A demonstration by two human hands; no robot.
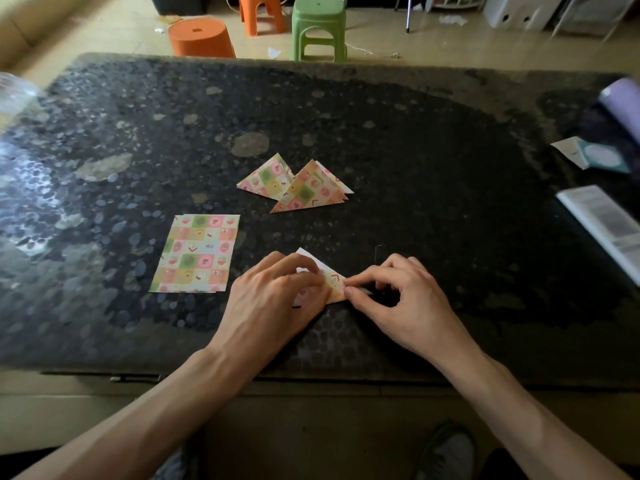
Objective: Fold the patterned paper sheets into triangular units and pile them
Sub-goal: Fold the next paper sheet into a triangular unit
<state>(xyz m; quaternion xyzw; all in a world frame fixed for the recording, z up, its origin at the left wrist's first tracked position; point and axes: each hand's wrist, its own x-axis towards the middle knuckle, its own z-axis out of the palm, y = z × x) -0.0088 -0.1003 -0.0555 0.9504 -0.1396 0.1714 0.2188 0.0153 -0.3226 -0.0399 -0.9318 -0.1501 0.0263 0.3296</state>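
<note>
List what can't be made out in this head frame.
- Sheet being folded: head view, mostly covered by the left hand and right hand; fold stage unclear.
- Flat sheet stack: head view, count too fine to tell.
- Purple object: blurred, cut by the right edge.
- Clear object: blurred, cut by the left edge.

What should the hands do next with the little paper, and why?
Probably press the crease flat. The right hand pinches a corner of the half-folded sheet while the left hand holds it down on the table, so the fold looks unfinished. After that it could join the folded triangles farther back.
</note>
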